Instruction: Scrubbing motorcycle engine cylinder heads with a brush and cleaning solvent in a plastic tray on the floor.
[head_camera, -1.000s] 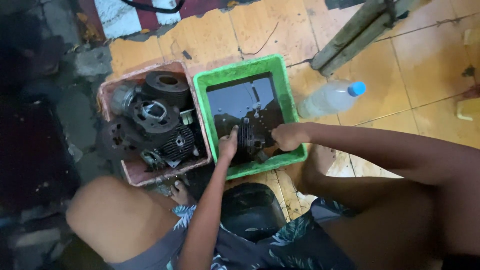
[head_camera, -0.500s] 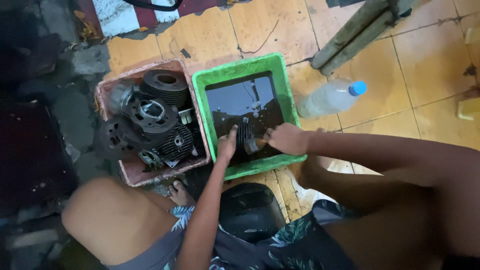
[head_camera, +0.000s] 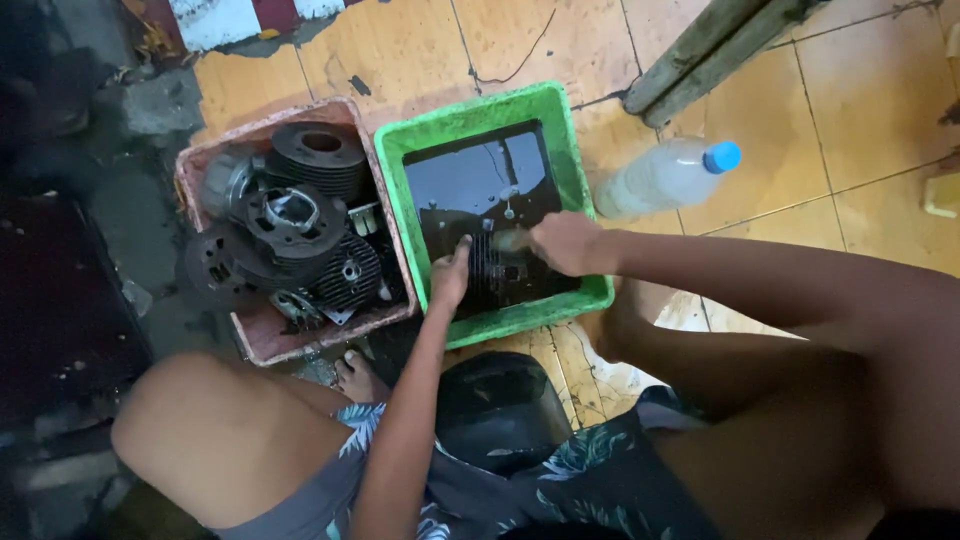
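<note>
A green plastic tub (head_camera: 560, 150) on the tiled floor holds dark liquid. A dark finned metal part (head_camera: 497, 272) lies half sunk in it at the near end. My left hand (head_camera: 450, 272) grips the left side of this part, fingers pointing into the tub. From the right, my right hand (head_camera: 562, 241) reaches over the part, its fingers closed on a small pale object (head_camera: 510, 240) pressed to the fins. What that object is I cannot tell.
A pink crate (head_camera: 300, 345) left of the tub is packed with several dark finned cylinders and engine pieces. A plastic bottle with a blue cap (head_camera: 665, 175) lies right of the tub. Wooden planks (head_camera: 720, 45) lean at top right. A black rounded object (head_camera: 495, 410) sits between my knees.
My right hand has slid left and slightly farther into the tub across the finned part. My left hand stays on the part's left side.
</note>
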